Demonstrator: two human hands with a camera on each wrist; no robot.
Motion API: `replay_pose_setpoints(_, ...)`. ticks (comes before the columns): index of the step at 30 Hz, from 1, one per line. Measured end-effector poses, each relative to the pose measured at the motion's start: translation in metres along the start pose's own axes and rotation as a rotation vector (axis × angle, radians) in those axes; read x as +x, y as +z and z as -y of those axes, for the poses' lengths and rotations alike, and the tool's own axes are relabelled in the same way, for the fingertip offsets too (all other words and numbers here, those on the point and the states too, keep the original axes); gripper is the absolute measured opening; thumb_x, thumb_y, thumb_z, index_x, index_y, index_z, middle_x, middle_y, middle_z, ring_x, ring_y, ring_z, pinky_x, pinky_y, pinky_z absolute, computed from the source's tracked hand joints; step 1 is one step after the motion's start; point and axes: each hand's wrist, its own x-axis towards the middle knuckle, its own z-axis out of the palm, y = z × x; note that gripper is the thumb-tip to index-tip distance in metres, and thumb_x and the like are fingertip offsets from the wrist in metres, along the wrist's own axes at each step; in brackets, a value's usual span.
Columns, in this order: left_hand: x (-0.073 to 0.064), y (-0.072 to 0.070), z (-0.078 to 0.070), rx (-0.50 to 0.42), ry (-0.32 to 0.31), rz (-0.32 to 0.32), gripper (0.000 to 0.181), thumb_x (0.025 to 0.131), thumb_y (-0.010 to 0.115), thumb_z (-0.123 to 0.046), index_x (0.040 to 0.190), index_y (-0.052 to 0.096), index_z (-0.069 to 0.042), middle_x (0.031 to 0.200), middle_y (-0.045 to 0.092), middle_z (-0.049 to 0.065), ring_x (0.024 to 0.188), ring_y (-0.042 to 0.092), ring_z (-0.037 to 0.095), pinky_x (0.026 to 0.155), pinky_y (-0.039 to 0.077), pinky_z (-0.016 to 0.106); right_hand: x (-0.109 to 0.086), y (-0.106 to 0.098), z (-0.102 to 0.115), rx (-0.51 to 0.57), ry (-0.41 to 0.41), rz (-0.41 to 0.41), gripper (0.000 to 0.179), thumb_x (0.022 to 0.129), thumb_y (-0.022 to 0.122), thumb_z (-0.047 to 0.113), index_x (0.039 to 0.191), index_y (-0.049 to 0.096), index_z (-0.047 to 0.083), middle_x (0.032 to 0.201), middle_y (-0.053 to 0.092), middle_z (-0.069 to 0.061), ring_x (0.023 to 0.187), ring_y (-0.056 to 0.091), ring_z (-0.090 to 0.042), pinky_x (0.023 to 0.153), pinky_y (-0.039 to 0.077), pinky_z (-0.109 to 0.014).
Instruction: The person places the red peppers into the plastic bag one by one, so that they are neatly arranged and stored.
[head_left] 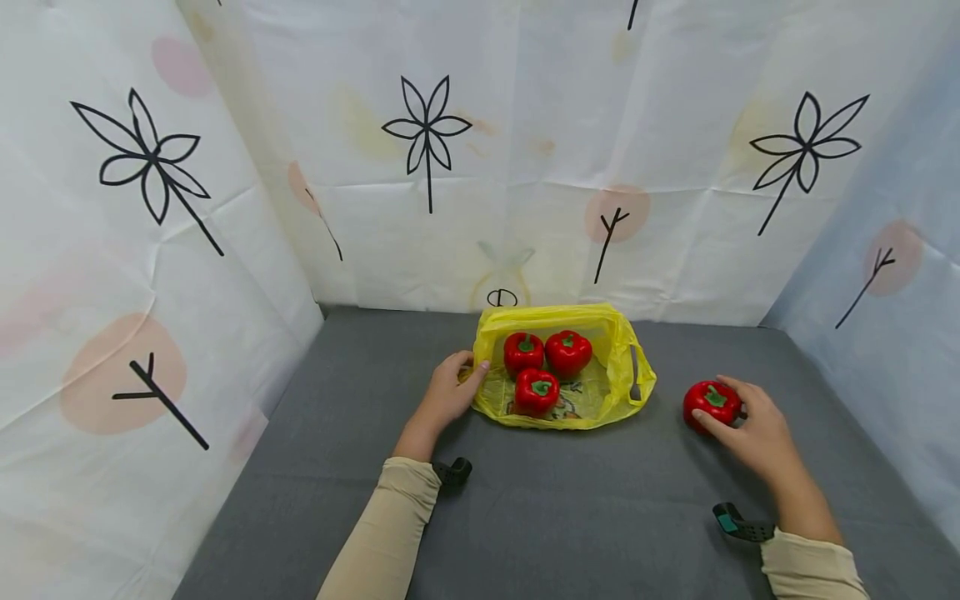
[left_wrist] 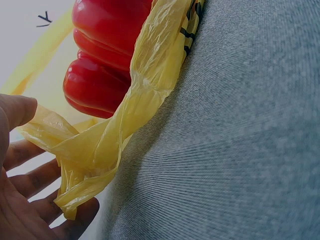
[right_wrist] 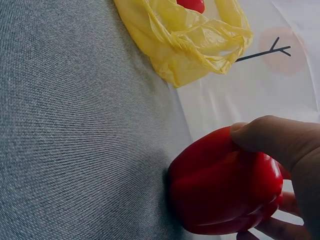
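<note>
A yellow plastic bag lies with its mouth spread wide, and three red bell peppers sit inside, one of them the front pepper. At the bag's left end, my left hand pinches the rim, thumb on the inner side and fingers outside. The left wrist view shows the twisted yellow handle over those fingers. Right of the bag, my right hand grips another red bell pepper, thumb on the near side and fingers round the far side. In the right wrist view, this pepper is close over the cloth.
Grey cloth covers the table. White sheets with drawn flowers and twigs hang around it, with the back sheet just behind the bag. Each wrist wears a dark band, such as the right band.
</note>
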Motion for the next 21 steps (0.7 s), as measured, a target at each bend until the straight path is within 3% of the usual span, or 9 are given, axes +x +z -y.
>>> replay_pose_setpoints(9,0.0,-0.001,0.001,-0.005,0.001,0.0,0.035,0.109,0.061,-0.04,0.123,0.071,-0.01,0.125,0.068,0.014,0.123,0.064,0.034,0.106,0.053,0.053,0.002,-0.001,0.003,-0.006,-0.033,-0.028,0.065,0.092,0.085,0.026,0.141,0.057,-0.007,0.134,0.056,-0.033,0.111,0.058,-0.048,0.085,0.055,-0.058)
replay_pose_setpoints(13,0.001,-0.001,0.001,-0.008,0.003,-0.001,0.034,0.108,0.062,-0.04,0.122,0.071,-0.01,0.124,0.068,0.014,0.123,0.064,0.034,0.106,0.053,0.053,0.003,-0.005,0.015,0.02,-0.057,-0.046,0.064,0.092,0.085,0.028,0.141,0.059,-0.004,0.137,0.057,-0.03,0.114,0.058,-0.046,0.082,0.054,-0.032)
replay_pose_setpoints(16,0.001,-0.001,0.001,-0.008,-0.002,-0.001,0.034,0.108,0.062,-0.04,0.122,0.071,-0.01,0.124,0.068,0.014,0.123,0.065,0.033,0.106,0.054,0.053,0.004,-0.008,0.029,0.05,-0.087,-0.067,0.063,0.092,0.086,0.028,0.141,0.061,-0.001,0.139,0.058,-0.027,0.116,0.059,-0.044,0.08,0.044,-0.012)
replay_pose_setpoints(21,0.0,0.0,0.0,0.005,-0.005,-0.005,0.034,0.108,0.061,-0.04,0.123,0.071,-0.01,0.124,0.069,0.013,0.121,0.065,0.032,0.105,0.054,0.052,0.008,-0.007,0.058,0.14,-0.168,-0.088,0.061,0.089,0.088,0.021,0.142,0.063,0.003,0.139,0.061,-0.022,0.117,0.06,-0.036,0.088,0.033,0.004)
